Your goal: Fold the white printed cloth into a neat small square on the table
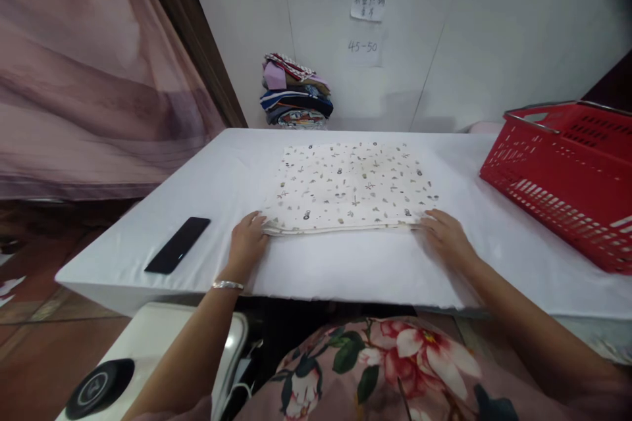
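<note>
A white cloth [353, 184] with small printed figures lies folded in layers on the white-covered table [336, 270]. At its near left corner, my left hand [247, 240] has its fingers closed on the edge, a silver bracelet on the wrist. My right hand [444, 233] pinches the near right corner, its thumb side at the cloth's edge. Between the hands the near edge shows several stacked layers and runs almost straight.
A black phone [178, 245] lies on the table at the left. The red basket [567, 177] stands at the right. Behind the table's far edge is a stack of folded fabrics [296, 92]. Paper notes [366, 26] hang on the wall. Below left is a white surface with a round black object [100, 388].
</note>
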Available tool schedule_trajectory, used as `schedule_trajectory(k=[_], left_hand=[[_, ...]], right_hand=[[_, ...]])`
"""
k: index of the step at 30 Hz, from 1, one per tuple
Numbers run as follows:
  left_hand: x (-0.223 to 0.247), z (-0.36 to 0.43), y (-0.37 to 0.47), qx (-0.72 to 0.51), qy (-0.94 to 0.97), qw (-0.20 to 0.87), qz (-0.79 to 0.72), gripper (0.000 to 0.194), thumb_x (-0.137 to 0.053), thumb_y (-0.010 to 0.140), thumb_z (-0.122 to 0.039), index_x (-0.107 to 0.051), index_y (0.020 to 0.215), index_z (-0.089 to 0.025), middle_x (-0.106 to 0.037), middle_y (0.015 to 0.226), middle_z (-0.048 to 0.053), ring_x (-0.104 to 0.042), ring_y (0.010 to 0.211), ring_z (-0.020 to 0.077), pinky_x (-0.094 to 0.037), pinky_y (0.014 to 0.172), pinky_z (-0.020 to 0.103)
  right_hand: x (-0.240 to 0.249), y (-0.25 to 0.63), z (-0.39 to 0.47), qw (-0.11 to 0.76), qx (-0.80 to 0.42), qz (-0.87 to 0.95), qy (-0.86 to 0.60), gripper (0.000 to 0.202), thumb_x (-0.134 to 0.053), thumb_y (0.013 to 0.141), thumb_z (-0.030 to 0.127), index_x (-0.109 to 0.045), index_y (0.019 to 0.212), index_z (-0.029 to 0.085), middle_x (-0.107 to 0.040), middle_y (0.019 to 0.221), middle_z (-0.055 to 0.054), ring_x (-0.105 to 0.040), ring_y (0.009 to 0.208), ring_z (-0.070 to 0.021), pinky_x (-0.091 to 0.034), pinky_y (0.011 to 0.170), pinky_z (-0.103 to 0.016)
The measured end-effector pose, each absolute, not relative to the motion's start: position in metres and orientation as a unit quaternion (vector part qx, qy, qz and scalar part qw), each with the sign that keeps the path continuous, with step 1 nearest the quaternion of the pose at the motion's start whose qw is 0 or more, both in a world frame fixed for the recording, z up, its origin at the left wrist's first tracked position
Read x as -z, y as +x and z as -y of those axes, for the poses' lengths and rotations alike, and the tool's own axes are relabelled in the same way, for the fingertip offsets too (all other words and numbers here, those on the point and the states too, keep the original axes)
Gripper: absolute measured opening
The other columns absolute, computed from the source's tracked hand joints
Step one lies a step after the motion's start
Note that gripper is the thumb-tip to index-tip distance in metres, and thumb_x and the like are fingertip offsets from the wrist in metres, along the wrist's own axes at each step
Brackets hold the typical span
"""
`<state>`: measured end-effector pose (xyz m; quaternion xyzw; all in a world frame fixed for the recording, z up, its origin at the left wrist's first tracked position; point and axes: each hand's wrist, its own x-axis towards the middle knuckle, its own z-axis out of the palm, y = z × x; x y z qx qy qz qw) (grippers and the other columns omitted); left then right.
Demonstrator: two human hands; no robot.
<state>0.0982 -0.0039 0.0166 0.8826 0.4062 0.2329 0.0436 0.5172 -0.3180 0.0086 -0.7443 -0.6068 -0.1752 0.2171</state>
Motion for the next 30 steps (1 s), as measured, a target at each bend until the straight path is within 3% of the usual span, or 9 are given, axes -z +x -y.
schedule_trajectory(k=[5,17,24,30], left_hand=[[-0.02,0.034,0.132,-0.209,0.926,-0.063,-0.307,0.038,-0.041,0.081,-0.012,-0.058,0.114,-0.019,-0.055,0.128,0.01,-0.041,0.126,0.0268,-0.024,0.107,0.05],[-0.016,0.06,0.234,-0.175,0.97,-0.046,-0.164,0.031,-0.04,0.083,-0.007,-0.059,0.104,-0.019,-0.063,0.101,0.008,-0.054,0.098,0.0224,-0.036,0.093,0.042],[-0.015,0.063,0.248,-0.189,0.958,0.066,-0.206,0.028,-0.045,0.081,-0.008,-0.061,0.101,-0.019,-0.064,0.097,0.006,-0.056,0.091,0.0207,-0.044,0.079,0.034],[-0.014,0.062,0.239,-0.178,0.964,0.103,-0.171,0.03,-0.044,0.079,-0.007,-0.062,0.1,-0.019,-0.064,0.092,0.005,-0.054,0.091,0.02,-0.044,0.081,0.034]], right_hand=[[-0.004,0.495,0.286,0.203,0.143,0.667,-0.702,0.031,-0.047,0.086,0.022,-0.06,0.114,0.019,-0.058,0.122,-0.011,-0.049,0.117,-0.0278,-0.041,0.096,-0.046],[-0.004,0.485,0.254,0.142,0.1,0.679,-0.713,0.04,-0.042,0.079,0.005,-0.058,0.113,0.017,-0.061,0.115,-0.011,-0.053,0.104,-0.0241,-0.04,0.089,-0.04],[-0.006,0.485,0.255,0.132,0.089,0.657,-0.736,0.044,-0.039,0.077,0.0,-0.061,0.111,0.017,-0.062,0.107,-0.01,-0.053,0.096,-0.0226,-0.042,0.082,-0.035],[-0.004,0.485,0.263,0.151,0.056,0.669,-0.725,0.046,-0.038,0.073,-0.001,-0.062,0.107,0.018,-0.062,0.106,-0.01,-0.052,0.097,-0.0222,-0.043,0.084,-0.036]])
